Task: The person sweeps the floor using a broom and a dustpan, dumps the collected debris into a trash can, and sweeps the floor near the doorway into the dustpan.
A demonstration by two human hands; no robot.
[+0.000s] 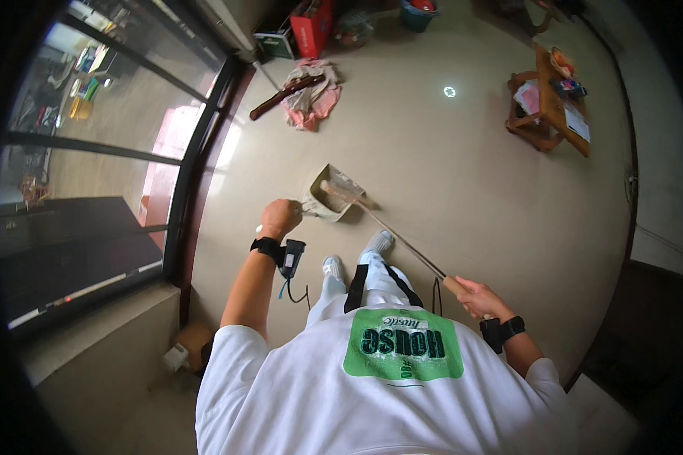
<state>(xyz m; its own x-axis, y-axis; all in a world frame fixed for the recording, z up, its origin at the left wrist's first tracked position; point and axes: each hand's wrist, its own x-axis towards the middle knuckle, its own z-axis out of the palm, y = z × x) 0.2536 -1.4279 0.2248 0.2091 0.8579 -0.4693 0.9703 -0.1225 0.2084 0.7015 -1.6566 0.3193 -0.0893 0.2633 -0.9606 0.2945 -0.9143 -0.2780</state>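
My left hand is closed around the handle of a dirty, pale plastic dustpan, whose pan hangs in front of my feet. My right hand grips the wooden end of a long-handled broom. From there the thin metal shaft slants up and left across the view. The broom's head reaches over the dustpan's open side, and its bristles are hard to make out. I cannot tell whether the pan touches the floor. Dark devices are strapped to both my wrists.
A crumpled pink and white cloth lies on the tiled floor with a brown pole across it. Red and green boxes and a blue bucket stand at the back. A small wooden table is at right, a glazed window at left.
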